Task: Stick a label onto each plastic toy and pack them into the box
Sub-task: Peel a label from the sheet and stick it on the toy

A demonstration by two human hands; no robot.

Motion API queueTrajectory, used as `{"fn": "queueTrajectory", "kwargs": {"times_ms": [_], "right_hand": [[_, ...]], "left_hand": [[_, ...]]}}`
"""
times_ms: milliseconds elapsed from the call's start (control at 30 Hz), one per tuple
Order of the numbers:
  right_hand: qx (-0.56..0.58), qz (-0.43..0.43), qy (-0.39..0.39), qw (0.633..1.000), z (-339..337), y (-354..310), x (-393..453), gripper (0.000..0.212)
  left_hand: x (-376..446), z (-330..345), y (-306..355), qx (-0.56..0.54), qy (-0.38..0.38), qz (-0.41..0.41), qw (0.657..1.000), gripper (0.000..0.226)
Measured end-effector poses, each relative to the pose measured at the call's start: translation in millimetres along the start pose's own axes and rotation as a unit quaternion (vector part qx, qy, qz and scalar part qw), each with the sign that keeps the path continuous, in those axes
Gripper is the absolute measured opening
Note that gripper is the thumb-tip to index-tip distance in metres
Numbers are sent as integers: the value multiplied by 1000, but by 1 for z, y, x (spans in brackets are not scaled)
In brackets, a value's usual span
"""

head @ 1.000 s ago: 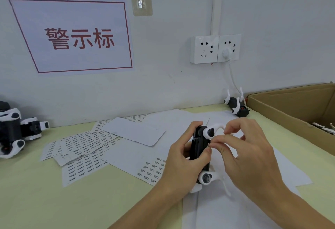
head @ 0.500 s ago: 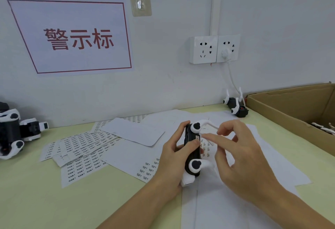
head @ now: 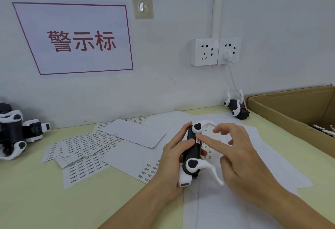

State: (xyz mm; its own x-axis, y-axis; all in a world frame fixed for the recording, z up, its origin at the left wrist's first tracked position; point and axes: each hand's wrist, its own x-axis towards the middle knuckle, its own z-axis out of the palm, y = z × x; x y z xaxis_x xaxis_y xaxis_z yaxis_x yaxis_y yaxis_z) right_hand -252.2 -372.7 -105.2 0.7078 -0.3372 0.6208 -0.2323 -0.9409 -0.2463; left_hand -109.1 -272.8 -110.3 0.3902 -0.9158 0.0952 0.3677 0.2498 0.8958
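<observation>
Head view: your left hand grips the black-and-white plastic toy at centre frame, above the label sheets, thumb curled over its body. Your right hand has fingers spread, its index fingertip pressing the small label on the toy's side. The cardboard box sits at 3 o'clock; another toy lies at 1 o'clock.

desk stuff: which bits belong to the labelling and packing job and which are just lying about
Job: black-and-white plastic toy gripped by left hand; small white label pressed by right hand; printed white label sheets; brown cardboard box; second toy by the wall.

Lying about: white wall sockets; red-lettered sign.
</observation>
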Motion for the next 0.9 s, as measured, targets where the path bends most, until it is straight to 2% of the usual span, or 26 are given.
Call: {"fn": "queueTrajectory", "kwargs": {"times_ms": [400,600,700,900], "right_hand": [[24,-46,-25,998,5,1,0,79],[7,-36,11,999,6,1,0,86],[-7,-28,-7,1000,8,1,-1,90],[45,-32,9,998,10,0,-1,84]], "left_hand": [[0,-4,2,-68,-21,-16,997,39],[2,-7,0,-63,-10,-26,998,44],[2,-7,-1,-57,1,-23,998,47],[1,-6,-1,-57,16,-24,998,47]]}}
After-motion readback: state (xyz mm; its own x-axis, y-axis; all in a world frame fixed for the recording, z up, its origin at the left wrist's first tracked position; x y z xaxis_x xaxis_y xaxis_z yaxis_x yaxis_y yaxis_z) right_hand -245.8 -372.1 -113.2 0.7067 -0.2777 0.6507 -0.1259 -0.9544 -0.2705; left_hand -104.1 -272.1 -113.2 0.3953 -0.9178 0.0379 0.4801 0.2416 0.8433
